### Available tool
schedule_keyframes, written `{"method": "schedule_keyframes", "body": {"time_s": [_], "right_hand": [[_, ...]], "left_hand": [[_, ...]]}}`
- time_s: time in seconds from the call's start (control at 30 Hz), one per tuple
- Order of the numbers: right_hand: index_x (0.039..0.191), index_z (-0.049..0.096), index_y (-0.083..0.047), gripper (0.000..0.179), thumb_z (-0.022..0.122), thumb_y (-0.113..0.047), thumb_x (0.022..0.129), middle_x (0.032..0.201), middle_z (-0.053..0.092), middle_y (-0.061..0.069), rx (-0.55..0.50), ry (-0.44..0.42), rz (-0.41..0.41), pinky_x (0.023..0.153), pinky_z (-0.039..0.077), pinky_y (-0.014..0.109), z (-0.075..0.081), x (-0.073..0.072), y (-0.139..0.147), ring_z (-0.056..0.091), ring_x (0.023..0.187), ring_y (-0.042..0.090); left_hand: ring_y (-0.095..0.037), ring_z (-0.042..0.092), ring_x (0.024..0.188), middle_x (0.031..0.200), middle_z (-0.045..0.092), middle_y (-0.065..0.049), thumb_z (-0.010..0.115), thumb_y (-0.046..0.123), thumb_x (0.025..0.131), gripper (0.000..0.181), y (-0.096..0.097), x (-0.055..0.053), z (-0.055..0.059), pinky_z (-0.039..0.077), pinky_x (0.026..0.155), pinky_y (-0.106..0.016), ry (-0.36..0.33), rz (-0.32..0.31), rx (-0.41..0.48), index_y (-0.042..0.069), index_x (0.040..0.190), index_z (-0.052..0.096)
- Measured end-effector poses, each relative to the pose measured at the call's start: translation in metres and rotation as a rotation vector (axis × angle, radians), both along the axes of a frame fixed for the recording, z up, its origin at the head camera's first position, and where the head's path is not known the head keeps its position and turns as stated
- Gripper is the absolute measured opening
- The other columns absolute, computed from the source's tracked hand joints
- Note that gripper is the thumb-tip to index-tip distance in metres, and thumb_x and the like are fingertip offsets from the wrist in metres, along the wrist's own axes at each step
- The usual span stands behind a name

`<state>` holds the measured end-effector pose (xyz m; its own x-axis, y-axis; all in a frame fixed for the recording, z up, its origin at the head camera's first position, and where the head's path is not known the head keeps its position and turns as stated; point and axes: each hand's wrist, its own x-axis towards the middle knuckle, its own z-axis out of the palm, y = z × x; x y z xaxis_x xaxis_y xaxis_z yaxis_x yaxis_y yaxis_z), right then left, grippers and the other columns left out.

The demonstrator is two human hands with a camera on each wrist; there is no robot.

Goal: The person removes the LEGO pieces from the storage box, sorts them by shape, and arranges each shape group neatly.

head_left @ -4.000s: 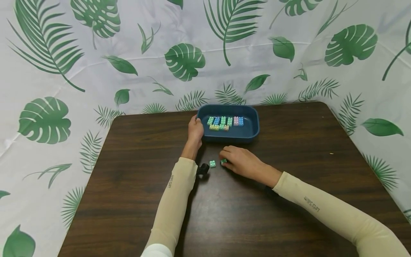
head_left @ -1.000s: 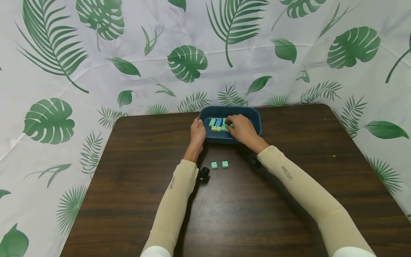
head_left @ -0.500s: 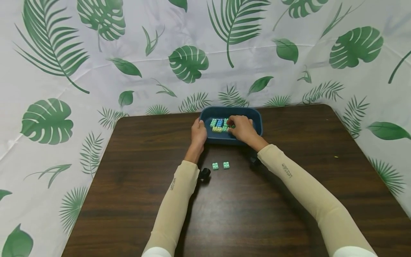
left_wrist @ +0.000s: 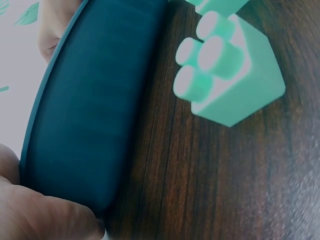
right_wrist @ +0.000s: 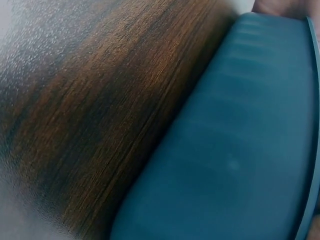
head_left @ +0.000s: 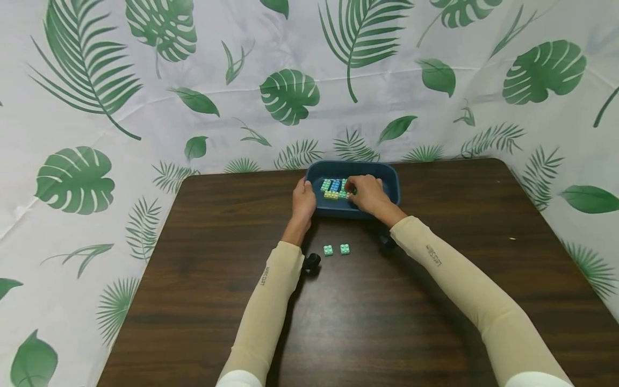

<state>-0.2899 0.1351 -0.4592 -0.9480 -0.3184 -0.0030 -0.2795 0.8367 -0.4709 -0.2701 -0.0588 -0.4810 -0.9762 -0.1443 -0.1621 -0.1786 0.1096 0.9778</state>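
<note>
Person's left grip (head_left: 303,199) clasps the tray (head_left: 338,212) as the right grip (head_left: 367,192), best kept light, curls over bricks (head_left: 331,194), its hold unclear.

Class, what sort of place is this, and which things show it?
Probably an indoor tabletop filming spot: a creased leaf-print sheet behind a wood-grain table, and a small black device at the left wrist.

Soft glare on the tabletop (head_left: 333,312)

Both sleeved arms (head_left: 269,301) reach forward, left grip (head_left: 303,201) clasping, right grip (head_left: 369,193) with fingers (head_left: 351,183) bent.
</note>
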Motion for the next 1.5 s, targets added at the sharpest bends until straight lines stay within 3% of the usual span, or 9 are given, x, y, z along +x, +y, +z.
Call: {"method": "schedule_keyframes", "body": {"time_s": [0.4, 0.6, 0.9, 1.2, 1.33, 1.5], "right_hand": [[0.115, 0.076, -0.004, 0.017, 0.074, -0.01, 0.099, 0.112, 0.078, 0.015, -0.011, -0.002, 0.018, 0.107, 0.046, 0.059, -0.002, 0.002, 0.005, 0.069, 0.11, 0.036], [0.116, 0.076, -0.004, 0.018, 0.073, -0.009, 0.1, 0.112, 0.077, 0.015, -0.01, 0.0, 0.031, 0.096, 0.057, 0.054, -0.001, 0.0, 0.007, 0.07, 0.106, 0.034], [0.117, 0.077, -0.006, 0.018, 0.072, -0.008, 0.099, 0.112, 0.078, 0.013, 0.177, 0.156, 0.141, 0.096, 0.057, 0.052, 0.005, 0.003, 0.016, 0.072, 0.103, 0.033], [0.118, 0.076, -0.006, 0.019, 0.074, -0.013, 0.1, 0.112, 0.077, 0.014, 0.21, 0.305, 0.187, 0.089, 0.055, 0.048, 0.032, 0.031, 0.006, 0.066, 0.101, 0.033], [0.114, 0.075, -0.007, 0.014, 0.073, -0.013, 0.101, 0.108, 0.076, 0.013, 0.237, 0.401, 0.186, 0.082, 0.056, 0.045, 0.037, 0.045, 0.002, 0.065, 0.096, 0.032], [0.11, 0.075, -0.008, 0.011, 0.074, -0.011, 0.1, 0.104, 0.076, 0.012, 0.226, 0.45, 0.207, 0.079, 0.056, 0.043, 0.045, 0.059, 0.003, 0.065, 0.093, 0.032]], "left_hand": [[-0.031, 0.031, 0.161, 0.172, 0.036, -0.013, 0.033, 0.029, 0.118, 0.052, 0.004, 0.001, -0.003, 0.028, 0.132, -0.051, -0.001, -0.003, 0.001, 0.008, 0.165, 0.034], [-0.033, 0.032, 0.16, 0.172, 0.036, -0.013, 0.033, 0.03, 0.118, 0.052, 0.006, 0.001, -0.001, 0.029, 0.131, -0.052, -0.009, -0.002, 0.009, 0.009, 0.165, 0.035], [-0.033, 0.032, 0.161, 0.172, 0.036, -0.013, 0.032, 0.029, 0.118, 0.051, 0.012, 0.002, -0.005, 0.029, 0.131, -0.052, -0.02, -0.001, 0.017, 0.008, 0.165, 0.035], [-0.034, 0.034, 0.159, 0.17, 0.038, -0.013, 0.031, 0.028, 0.118, 0.051, 0.005, -0.001, 0.001, 0.032, 0.13, -0.053, -0.008, 0.013, -0.017, 0.008, 0.164, 0.036], [-0.033, 0.036, 0.158, 0.169, 0.04, -0.013, 0.031, 0.027, 0.118, 0.05, 0.003, -0.004, 0.002, 0.032, 0.13, -0.052, -0.003, 0.019, -0.035, 0.008, 0.164, 0.037], [-0.034, 0.036, 0.158, 0.169, 0.04, -0.014, 0.031, 0.027, 0.118, 0.05, 0.003, -0.005, 0.004, 0.032, 0.13, -0.053, -0.002, 0.019, -0.037, 0.007, 0.164, 0.037]]}}
